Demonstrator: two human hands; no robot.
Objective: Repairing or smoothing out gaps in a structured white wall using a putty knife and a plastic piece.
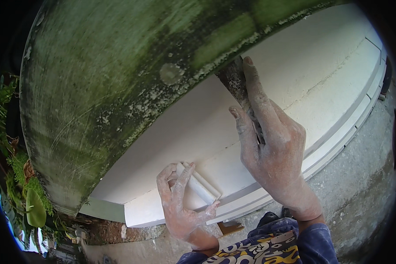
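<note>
My right hand [275, 147] is closed round a putty knife [234, 82], its index finger stretched along the dark, plaster-spotted blade. The blade's tip meets the line where a green, stained wall [132, 57] joins a white surface [185, 123]. Lower left, my left hand [182, 218] grips a short white block [200, 187] with a long groove, fingers over its top and thumb at its near end. The block lies on or just above the white surface; I cannot tell which. White dust coats both hands.
A thin crack [312, 90] runs along the white surface, whose near edge is stepped. Below it lies a grey concrete floor [352, 185], with dark shoes [270, 216] near my body. Green plants [35, 207] grow at the far left. White crumbs dot the wall's lower edge.
</note>
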